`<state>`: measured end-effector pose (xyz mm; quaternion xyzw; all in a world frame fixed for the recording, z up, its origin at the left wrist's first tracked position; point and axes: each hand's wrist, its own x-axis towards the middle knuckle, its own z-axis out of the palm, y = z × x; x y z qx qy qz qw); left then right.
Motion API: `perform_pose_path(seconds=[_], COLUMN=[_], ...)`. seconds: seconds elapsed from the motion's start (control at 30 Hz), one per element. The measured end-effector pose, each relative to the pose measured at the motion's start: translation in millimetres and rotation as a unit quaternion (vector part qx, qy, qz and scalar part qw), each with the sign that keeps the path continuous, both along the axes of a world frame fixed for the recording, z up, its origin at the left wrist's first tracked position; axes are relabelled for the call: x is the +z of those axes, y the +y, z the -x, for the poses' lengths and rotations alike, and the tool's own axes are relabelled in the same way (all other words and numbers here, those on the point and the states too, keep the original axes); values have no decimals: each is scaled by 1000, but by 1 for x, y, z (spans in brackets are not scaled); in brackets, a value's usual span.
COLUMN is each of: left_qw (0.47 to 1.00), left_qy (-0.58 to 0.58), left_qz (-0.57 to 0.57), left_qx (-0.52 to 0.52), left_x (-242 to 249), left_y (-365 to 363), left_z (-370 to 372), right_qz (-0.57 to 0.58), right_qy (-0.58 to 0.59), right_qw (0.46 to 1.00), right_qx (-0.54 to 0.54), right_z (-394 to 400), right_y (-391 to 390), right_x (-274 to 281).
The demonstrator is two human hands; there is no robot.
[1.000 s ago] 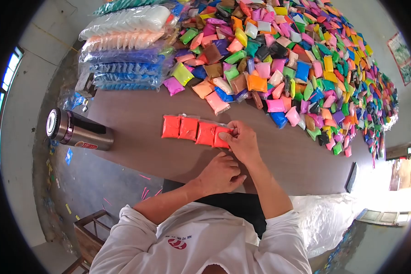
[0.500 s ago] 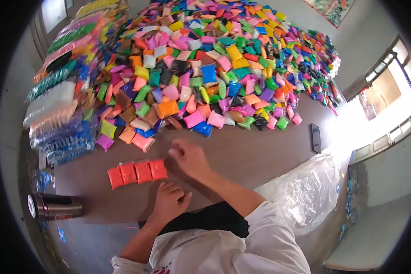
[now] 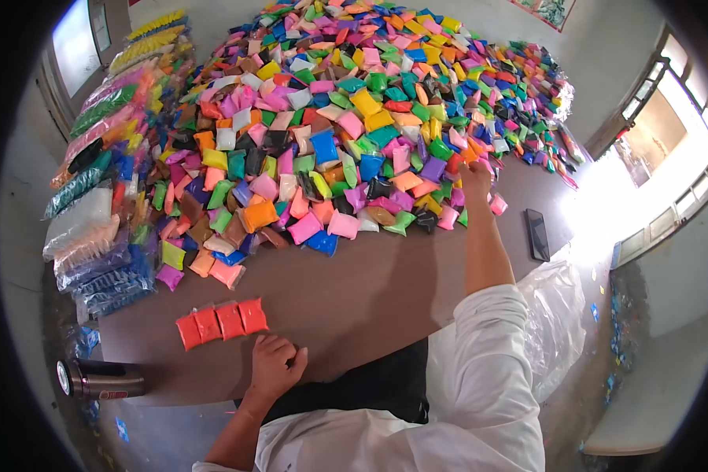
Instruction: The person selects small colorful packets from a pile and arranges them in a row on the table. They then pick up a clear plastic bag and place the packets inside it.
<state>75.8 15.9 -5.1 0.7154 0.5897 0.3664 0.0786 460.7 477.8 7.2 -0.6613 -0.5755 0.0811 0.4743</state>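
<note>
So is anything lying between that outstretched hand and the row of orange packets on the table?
Nothing visible. The right hand is at the edge of the coloured pile; only bare table separates it from the orange packets, beside the left hand.

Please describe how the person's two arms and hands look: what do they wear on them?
Both hands are bare, without gloves. The left hand shows no ring or watch; the right hand is too small to tell. The person wears a white shirt. The right sleeve is loose and wrinkled and stops near the elbow, so the forearm is uncovered. The left forearm is uncovered too.
</note>
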Motion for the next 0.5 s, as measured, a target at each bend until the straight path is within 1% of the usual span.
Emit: perform_pose_path(seconds=[0.1, 0.13, 0.23, 0.27, 0.3, 0.33, 0.37, 0.4, 0.47, 0.5], left_qw=[1000, 1000, 1000, 1000, 1000, 1000, 1000, 1000, 1000, 1000], left_qy=[9, 9, 16, 18, 20, 20, 18, 15, 3, -4], left_qz=[-2, -4, 0, 1, 3, 2, -3, -5, -4, -5], left_qx=[8, 11, 16, 16, 16, 17, 17, 17, 11, 9], left_x=[0, -1, 0, 1, 1, 1, 1, 1, 1, 1], left_y=[1, 1, 0, 0, 0, 1, 3, 2, 2, 3], left_z=[-1, -2, -3, -3, -3, -3, -3, -3, -4, -4], right_qz=[95, 105, 130, 100, 54, 5, -43, -25, 12, 17], right_qy=[-84, -124, -63, -31, 78, 185, 289, 350, 464, 487], right_qw=[992, 986, 990, 994, 995, 979, 948, 925, 868, 846], right_qx=[-3, -36, -5, -1, 40, 82, 123, 144, 178, 218], right_z=[9, 20, 10, 5, 1, -2, -5, -1, 20, 25], right_y=[11, 4, 23, 30, 28, 27, 24, 7, -58, -76], right_x=[9, 17, 8, 1, -2, -5, -10, -3, 43, 48])
